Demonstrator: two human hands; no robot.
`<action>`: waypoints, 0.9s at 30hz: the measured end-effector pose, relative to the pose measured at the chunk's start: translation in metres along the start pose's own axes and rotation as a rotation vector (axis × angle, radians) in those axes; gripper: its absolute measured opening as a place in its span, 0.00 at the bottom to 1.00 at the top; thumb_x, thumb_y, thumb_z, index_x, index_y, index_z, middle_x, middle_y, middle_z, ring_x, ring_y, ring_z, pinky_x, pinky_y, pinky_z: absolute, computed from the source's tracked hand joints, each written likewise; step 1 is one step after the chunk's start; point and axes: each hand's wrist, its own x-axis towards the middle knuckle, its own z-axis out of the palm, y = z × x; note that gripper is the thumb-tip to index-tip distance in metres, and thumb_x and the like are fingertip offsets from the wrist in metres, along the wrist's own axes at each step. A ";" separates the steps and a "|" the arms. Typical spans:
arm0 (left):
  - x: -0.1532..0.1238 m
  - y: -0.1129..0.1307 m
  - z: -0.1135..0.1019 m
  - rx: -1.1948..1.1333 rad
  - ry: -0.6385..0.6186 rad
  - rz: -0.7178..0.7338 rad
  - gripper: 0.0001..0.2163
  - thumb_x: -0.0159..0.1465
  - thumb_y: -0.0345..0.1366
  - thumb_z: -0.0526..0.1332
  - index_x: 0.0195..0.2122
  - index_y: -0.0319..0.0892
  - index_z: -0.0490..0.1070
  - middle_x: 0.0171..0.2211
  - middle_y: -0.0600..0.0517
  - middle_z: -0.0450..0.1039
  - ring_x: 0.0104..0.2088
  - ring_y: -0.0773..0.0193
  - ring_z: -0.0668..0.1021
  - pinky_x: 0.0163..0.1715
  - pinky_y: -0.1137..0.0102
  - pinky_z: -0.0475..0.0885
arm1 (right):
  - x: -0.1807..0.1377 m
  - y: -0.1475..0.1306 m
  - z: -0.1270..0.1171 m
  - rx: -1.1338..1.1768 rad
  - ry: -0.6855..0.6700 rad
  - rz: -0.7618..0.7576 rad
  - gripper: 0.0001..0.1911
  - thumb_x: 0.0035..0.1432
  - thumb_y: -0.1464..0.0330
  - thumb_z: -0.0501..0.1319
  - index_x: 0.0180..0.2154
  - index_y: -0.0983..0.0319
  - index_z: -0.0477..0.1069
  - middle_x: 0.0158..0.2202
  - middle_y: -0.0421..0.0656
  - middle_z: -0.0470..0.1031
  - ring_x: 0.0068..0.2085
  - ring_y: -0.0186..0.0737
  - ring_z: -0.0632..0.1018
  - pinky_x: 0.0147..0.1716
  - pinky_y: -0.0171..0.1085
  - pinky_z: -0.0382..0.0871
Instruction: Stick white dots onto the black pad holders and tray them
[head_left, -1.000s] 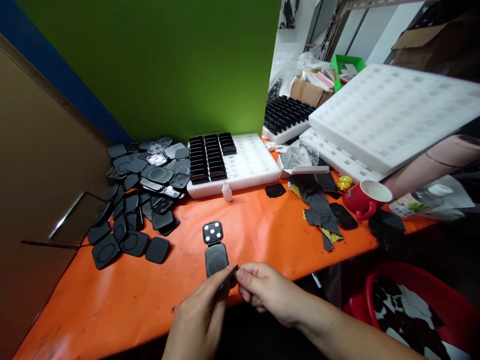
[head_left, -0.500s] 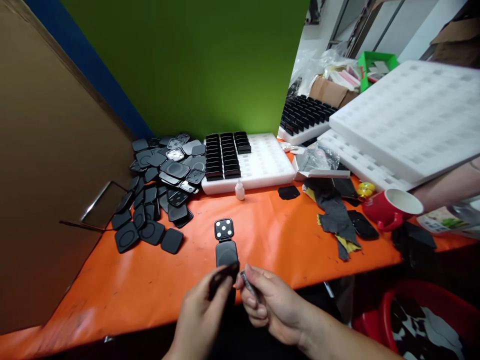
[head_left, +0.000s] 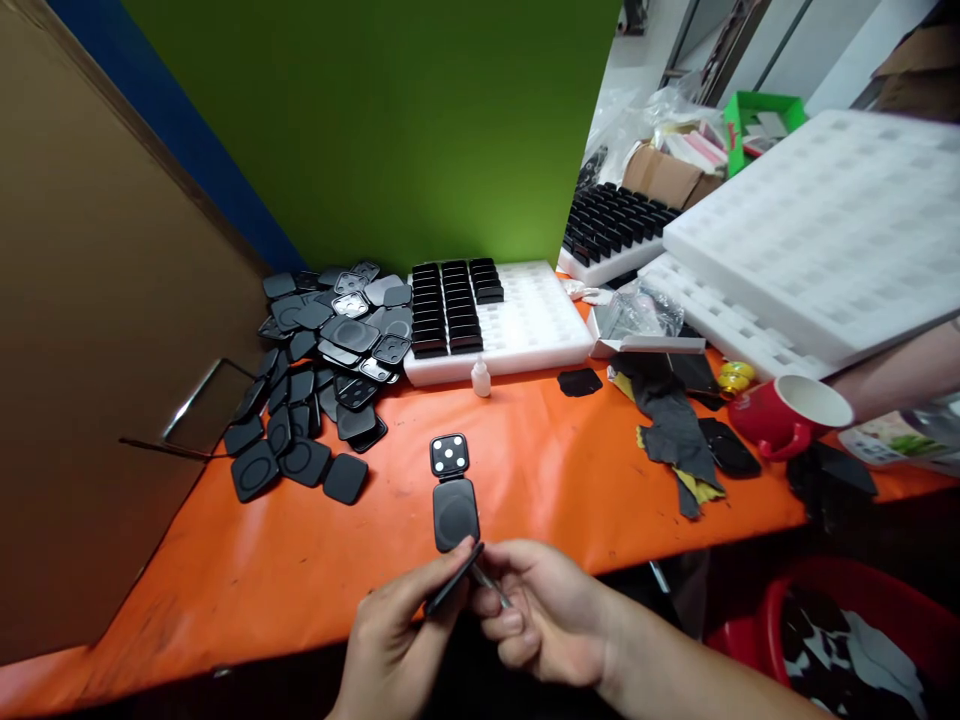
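Note:
My left hand (head_left: 401,620) grips a thin black charging pad (head_left: 452,582), tilted nearly edge-on to me. In the fingers of my right hand (head_left: 536,615) is a slim metal tool (head_left: 491,586), its tip at the pad's edge; the tip itself is hidden. Just beyond my hands lie two hinged panels on the orange table. The nearer one is a black panel with a round ring (head_left: 456,517); the farther is a square panel with white dots (head_left: 449,455). I cannot tell whether the held pad is joined to them.
A heap of black pads (head_left: 349,338) lies at left. Behind, a white foam tray (head_left: 536,310) holds rows of black pieces, with a small white bottle (head_left: 481,379) before it. At right are grey cloth (head_left: 675,440), a red mug (head_left: 784,415) and a person's forearm (head_left: 900,370).
The pad in my left hand has turned and come slightly lower, uncovering more of the ringed panel. My right hand has brought the metal tool against the pad's edge.

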 end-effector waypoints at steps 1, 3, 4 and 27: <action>-0.002 -0.001 0.000 -0.001 -0.008 0.016 0.13 0.59 0.31 0.58 0.44 0.51 0.71 0.39 0.52 0.77 0.36 0.62 0.79 0.36 0.71 0.74 | 0.001 0.001 0.000 0.027 0.001 0.020 0.09 0.53 0.65 0.55 0.28 0.65 0.63 0.19 0.35 0.58 0.16 0.23 0.55 0.13 0.23 0.42; -0.007 -0.004 0.001 -0.004 -0.008 0.055 0.15 0.59 0.29 0.57 0.45 0.52 0.70 0.41 0.53 0.76 0.38 0.62 0.78 0.38 0.70 0.74 | 0.003 0.004 0.000 0.057 0.030 0.010 0.10 0.53 0.63 0.55 0.27 0.64 0.62 0.17 0.35 0.56 0.16 0.24 0.56 0.13 0.24 0.42; -0.009 -0.007 0.002 -0.004 -0.002 0.073 0.15 0.59 0.29 0.57 0.45 0.53 0.70 0.42 0.53 0.76 0.39 0.62 0.78 0.39 0.70 0.74 | 0.005 0.006 0.001 0.071 0.048 -0.011 0.10 0.53 0.63 0.55 0.27 0.64 0.62 0.17 0.34 0.55 0.16 0.24 0.56 0.13 0.24 0.42; 0.087 -0.081 -0.031 0.613 0.310 0.032 0.19 0.61 0.36 0.51 0.54 0.45 0.60 0.55 0.47 0.60 0.56 0.56 0.62 0.54 0.59 0.59 | 0.017 -0.057 -0.075 -0.958 0.626 -1.001 0.21 0.54 0.51 0.53 0.28 0.63 0.66 0.19 0.36 0.56 0.21 0.31 0.58 0.19 0.31 0.50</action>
